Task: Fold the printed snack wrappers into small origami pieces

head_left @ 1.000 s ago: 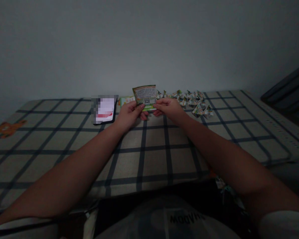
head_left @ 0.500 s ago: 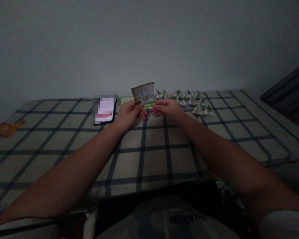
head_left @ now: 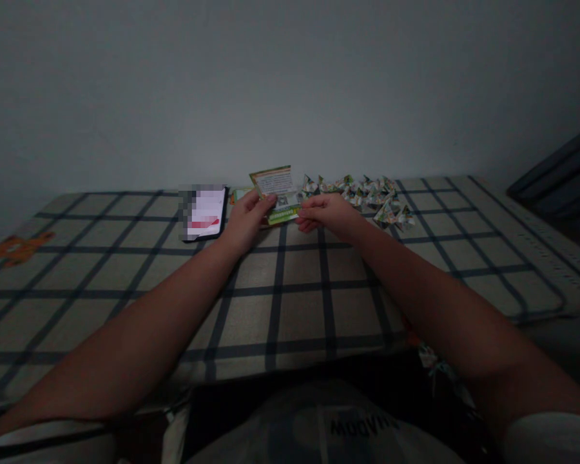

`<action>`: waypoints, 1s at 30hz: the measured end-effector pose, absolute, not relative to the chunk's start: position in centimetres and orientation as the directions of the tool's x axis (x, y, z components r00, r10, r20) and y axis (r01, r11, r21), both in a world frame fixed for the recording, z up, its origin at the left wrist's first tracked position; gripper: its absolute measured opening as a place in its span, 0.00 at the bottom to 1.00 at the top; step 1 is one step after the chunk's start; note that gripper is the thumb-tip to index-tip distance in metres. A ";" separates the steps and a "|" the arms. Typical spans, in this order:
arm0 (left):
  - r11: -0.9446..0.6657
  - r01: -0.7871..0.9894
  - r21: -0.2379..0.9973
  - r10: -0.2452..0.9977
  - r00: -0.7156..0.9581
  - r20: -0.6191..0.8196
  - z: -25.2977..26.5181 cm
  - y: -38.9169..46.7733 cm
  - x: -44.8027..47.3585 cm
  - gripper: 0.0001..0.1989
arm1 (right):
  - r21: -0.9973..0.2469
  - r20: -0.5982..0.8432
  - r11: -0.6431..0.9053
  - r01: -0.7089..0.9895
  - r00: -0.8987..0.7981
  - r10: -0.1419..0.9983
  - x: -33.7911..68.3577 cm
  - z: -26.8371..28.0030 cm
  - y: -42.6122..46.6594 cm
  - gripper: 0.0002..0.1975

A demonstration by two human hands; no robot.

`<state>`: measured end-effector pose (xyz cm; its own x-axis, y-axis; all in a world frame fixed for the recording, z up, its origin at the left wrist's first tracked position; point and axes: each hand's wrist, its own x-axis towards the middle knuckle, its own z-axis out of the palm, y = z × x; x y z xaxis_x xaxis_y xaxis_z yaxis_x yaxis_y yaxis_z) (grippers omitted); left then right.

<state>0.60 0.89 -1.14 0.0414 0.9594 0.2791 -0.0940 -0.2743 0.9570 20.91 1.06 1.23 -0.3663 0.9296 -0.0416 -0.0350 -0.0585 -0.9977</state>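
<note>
Between my hands is a printed paper sheet [head_left: 278, 180], green-edged, with lines of small text and a square code. My left hand [head_left: 249, 218] grips its left side, thumb on top. The sheet's upper part tilts up, and its lower green strip faces me. The fingers of my right hand [head_left: 328, 211] are pinched at the sheet's lower right edge. Partly behind my left hand lies another green and white paper [head_left: 241, 193]. Just beyond and to the right of my right hand sit several small folded paper shapes [head_left: 370, 191] in the same colours.
A phone [head_left: 205, 212] with a lit, partly blurred screen lies left of my left hand. The checked cloth [head_left: 299, 303] covers the tabletop, with an orange figure [head_left: 19, 248] at far left. A pale wall [head_left: 290, 84] rises behind. Dark slatted shape [head_left: 560, 174] stands at right.
The sheet has come slightly lower and left, tilting flatter so that more of its green strip shows. My left thumb has moved up onto it. My right hand has barely moved.
</note>
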 end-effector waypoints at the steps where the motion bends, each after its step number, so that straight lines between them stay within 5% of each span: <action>1: -0.303 -0.104 0.947 0.952 0.017 0.307 -1.2 1.0 0.6 0.25 | -0.997 -0.054 -0.068 -0.022 -0.385 0.921 20.9 1.1 1.0 0.02; 7: -0.279 -0.198 0.940 0.959 -0.011 0.282 -1.2 1.0 0.7 0.22 | -0.999 0.050 0.041 -0.031 -0.451 0.891 20.6 0.4 0.8 0.30; 18: -0.149 -0.244 0.958 0.979 0.102 0.179 -0.9 1.0 1.1 0.16 | -0.969 0.204 0.247 0.032 -0.471 0.858 20.8 -0.7 1.7 0.15; 30: -0.086 -0.223 0.971 0.986 0.122 0.115 -0.4 0.3 1.1 0.16 | -0.908 0.360 0.411 0.084 -0.347 0.866 21.2 -0.4 1.8 0.13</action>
